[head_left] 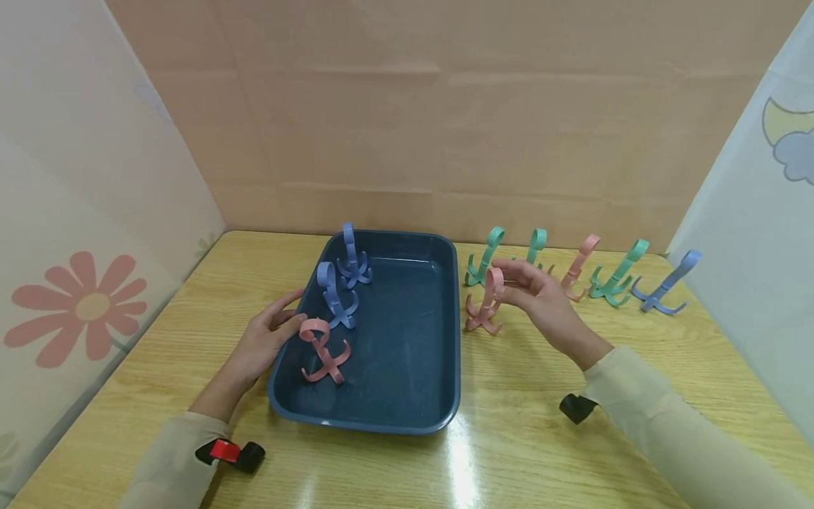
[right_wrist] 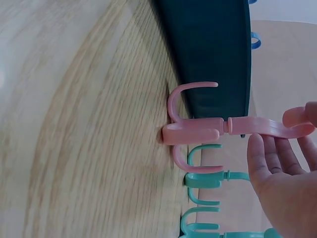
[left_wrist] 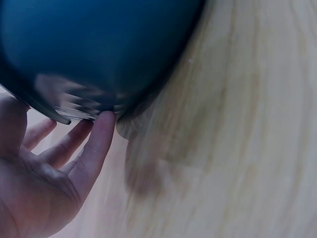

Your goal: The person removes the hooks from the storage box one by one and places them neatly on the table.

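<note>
As the right hand [head_left: 548, 304] pinches a pink hook [head_left: 487, 309], left hand [head_left: 257, 346] gripping tray [head_left: 407, 339], three hooks [head_left: 340, 315] inside

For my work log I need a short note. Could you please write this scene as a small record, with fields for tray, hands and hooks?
Tray: dark blue, on the wooden table
In tray: two blue hooks, one pink hook
Left hand: holds the tray's left rim
Right hand: pinches another pink hook by its curled top, right of the tray
Other hooks right of tray: three green hooks, a third pink hook, a third blue hook
</note>
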Action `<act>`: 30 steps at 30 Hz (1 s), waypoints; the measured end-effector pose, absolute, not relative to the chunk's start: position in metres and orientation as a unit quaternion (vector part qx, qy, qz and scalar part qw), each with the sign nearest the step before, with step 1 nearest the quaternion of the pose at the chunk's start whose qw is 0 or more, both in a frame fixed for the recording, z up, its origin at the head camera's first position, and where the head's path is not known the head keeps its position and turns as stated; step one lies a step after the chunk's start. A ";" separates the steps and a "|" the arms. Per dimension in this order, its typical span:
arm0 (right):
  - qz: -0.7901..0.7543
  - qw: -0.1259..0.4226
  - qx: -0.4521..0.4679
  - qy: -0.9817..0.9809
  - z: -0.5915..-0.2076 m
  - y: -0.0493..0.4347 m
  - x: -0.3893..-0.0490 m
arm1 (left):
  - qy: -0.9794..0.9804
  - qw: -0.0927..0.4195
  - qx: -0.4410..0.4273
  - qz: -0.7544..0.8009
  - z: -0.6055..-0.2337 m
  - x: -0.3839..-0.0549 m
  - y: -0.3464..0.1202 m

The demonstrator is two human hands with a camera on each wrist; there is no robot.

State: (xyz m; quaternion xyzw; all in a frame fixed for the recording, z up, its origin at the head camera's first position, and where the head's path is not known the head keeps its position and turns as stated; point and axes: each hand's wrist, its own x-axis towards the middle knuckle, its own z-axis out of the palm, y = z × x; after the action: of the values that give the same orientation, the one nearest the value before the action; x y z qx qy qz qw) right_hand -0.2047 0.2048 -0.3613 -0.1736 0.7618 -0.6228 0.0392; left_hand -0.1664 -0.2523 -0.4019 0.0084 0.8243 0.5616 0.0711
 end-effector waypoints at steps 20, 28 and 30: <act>-0.509 -0.030 -0.159 0.846 -0.326 0.199 -0.195 | 0.824 0.071 0.011 0.561 -0.401 -0.167 -0.252; -0.509 -0.071 -0.220 0.829 -0.302 0.162 -0.176 | 0.825 0.075 0.009 0.560 -0.401 -0.167 -0.252; -0.523 -0.055 -0.236 0.817 -0.299 0.148 -0.172 | 0.825 0.075 0.010 0.560 -0.400 -0.167 -0.253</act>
State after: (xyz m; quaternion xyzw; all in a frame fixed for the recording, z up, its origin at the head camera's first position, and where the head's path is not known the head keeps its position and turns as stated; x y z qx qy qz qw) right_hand -0.1722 0.1482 -0.2989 -0.2357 0.8171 -0.5232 -0.0552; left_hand -0.1671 -0.2526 -0.4005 0.0095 0.8250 0.5600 0.0748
